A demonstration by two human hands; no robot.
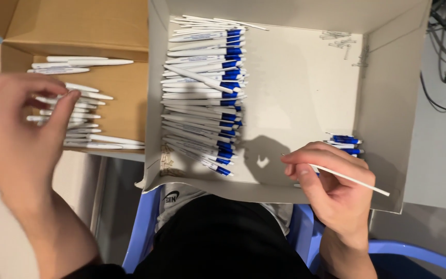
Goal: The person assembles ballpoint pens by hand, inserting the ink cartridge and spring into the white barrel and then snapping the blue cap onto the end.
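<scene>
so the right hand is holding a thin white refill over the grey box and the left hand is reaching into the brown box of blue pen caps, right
Not quite. The head view shows the brown box holds white pen barrels, not blue caps. The rest stands: the right hand holds a thin white refill over the grey box, and the left hand reaches into the brown box.

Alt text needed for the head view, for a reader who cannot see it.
The right hand holds a thin white refill over a grey box stacked with blue-and-white pens, while the left hand reaches white pen barrels in a brown carton.

white-and-blue pens (202,98) in grey box (305,93), white barrels (86,103) in brown carton (125,98).
</scene>
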